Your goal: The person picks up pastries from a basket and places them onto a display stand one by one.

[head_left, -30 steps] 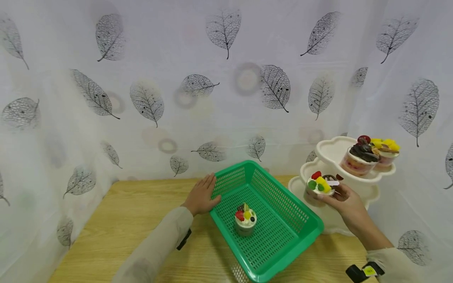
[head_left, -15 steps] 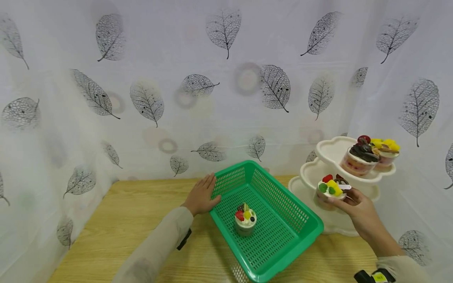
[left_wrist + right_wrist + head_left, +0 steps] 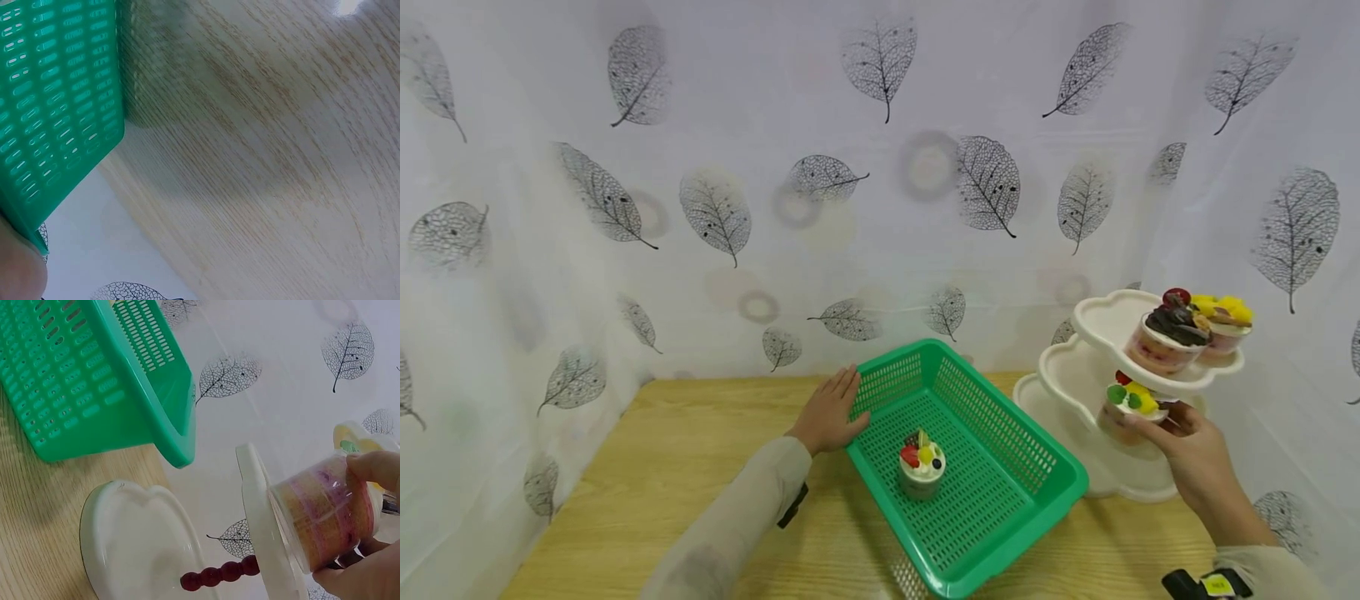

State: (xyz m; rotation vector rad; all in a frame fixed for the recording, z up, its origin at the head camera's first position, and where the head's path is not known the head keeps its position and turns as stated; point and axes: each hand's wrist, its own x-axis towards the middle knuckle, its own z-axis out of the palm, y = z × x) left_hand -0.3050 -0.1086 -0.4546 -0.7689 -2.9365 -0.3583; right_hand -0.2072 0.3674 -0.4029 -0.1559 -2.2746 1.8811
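- The green basket (image 3: 977, 504) stands before me, the tiered stand (image 3: 1105, 319) beside it.
- My left hand (image 3: 829, 414) rests against the basket, fingers extended.
- My right hand (image 3: 1197, 457) grips a dessert cup (image 3: 1118, 423) at the stand's middle tier (image 3: 1066, 373).
- That cup: I judge I'm placing it; it should sit flat before I release.

Green slotted basket (image 3: 59, 94) upper left, on wood-grain table (image 3: 262, 144); left grip (image 3: 20, 265) touching basket, lower left; leaf-print cloth (image 3: 90, 231) below.
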